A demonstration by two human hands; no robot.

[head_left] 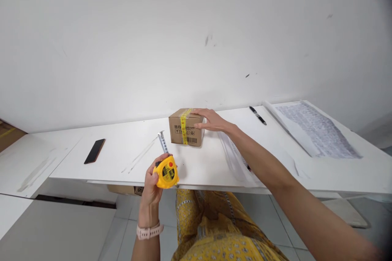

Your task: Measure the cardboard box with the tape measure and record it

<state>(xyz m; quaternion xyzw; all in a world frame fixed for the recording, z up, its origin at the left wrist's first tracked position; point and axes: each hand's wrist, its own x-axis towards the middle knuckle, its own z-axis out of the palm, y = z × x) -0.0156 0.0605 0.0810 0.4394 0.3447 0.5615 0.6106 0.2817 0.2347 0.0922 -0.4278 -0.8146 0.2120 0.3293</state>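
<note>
My left hand (152, 181) is wrapped round a yellow tape measure (168, 175) with a red button, just above the table's front edge. A short length of its metal blade (163, 142) is out, pointing up and away from me, its hooked end left of the box and apart from it. A small cardboard box (177, 132) with yellow tape across it sits near the wall. On its right side my right hand (214, 120) grips it, fingers over the top and thumb on the front face. The right hand partly covers the top and the printing.
The white table (122, 151) runs along a wall. A phone (94, 151) lies at the left. Toward the right are a pen (257, 115), loose white papers (237, 163) under my right forearm, and a sheet covered in handwriting (318, 130).
</note>
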